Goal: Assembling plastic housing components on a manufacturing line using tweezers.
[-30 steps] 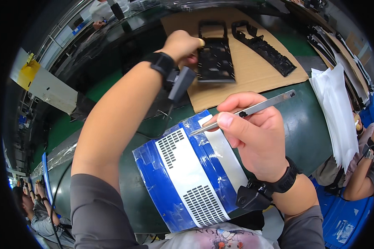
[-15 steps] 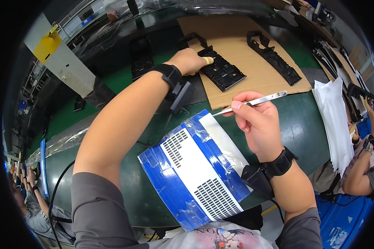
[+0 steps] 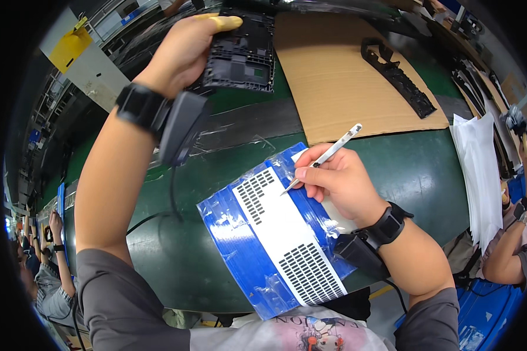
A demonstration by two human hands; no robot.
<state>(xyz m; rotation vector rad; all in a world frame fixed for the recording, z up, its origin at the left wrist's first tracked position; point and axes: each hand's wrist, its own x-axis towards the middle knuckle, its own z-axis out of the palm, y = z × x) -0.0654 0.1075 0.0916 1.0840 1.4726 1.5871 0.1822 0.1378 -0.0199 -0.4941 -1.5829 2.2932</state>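
Over at the far left, co-workers' arms [image 3: 55, 245] line the same green belt [image 3: 427, 175], blurred at the rim of the view.

The left hand [image 3: 181, 50] is closed around a black plastic frame [image 3: 243, 50], thumb along its top edge, fingers curled behind it. A second ago that hand was stretched out over the cardboard [image 3: 345, 88], resting on the frame where it lay; half a second ago it had the frame by one corner. Now the frame is off the cardboard and up in the air, tilted, drawn in toward the person. To my eye that means the pick-up is finished and the part is on its way to the sticker work.

Below it, the blue sheet [image 3: 275, 234] with its white strip of small dark stickers lies flat on the belt, in much the same place throughout.

The right hand [image 3: 339, 181] pinches a pair of tweezers [image 3: 325, 157] like a pen, fist closed. Their tip is down on the white strip near the sheet's upper end; whether a sticker is on it yet, I cannot tell.

Further right, a second black part [image 3: 398, 76] lies untouched on the cardboard. Past it sits a stack of white sheets [image 3: 480, 175], then another worker's forearm [image 3: 509, 251].
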